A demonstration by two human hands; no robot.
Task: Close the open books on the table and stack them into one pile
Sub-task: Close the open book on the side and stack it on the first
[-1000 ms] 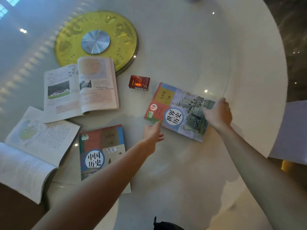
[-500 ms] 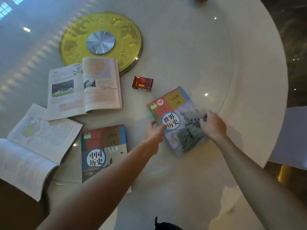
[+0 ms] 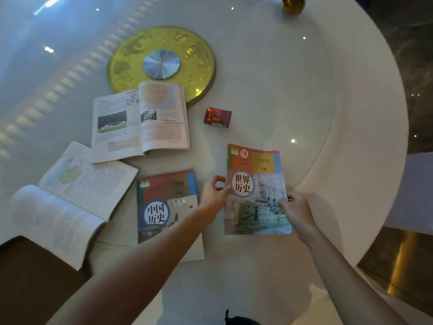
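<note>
What changed: the ship book [image 3: 257,193] was lying slanted a moment ago. Now it is turned straight, with its top away from the person, and it has come closer to them.
Left hand [image 3: 214,199]: fingers pinch the ship book's left edge.
Right hand [image 3: 296,213]: fingers hold the ship book's right edge, low down.
Where it is: on the white worktop [image 3: 304,90], just right of the other shut book [image 3: 167,207]. The two are side by side, not touching.
Still open: one book [image 3: 140,120] near the gold disc [image 3: 161,64], and one book [image 3: 70,195] at the left edge.
Other: a red box [image 3: 218,117] sits apart from the books.
What it means: two books are shut. It looks like the ship book can go on the shut one next. No pile yet.
</note>
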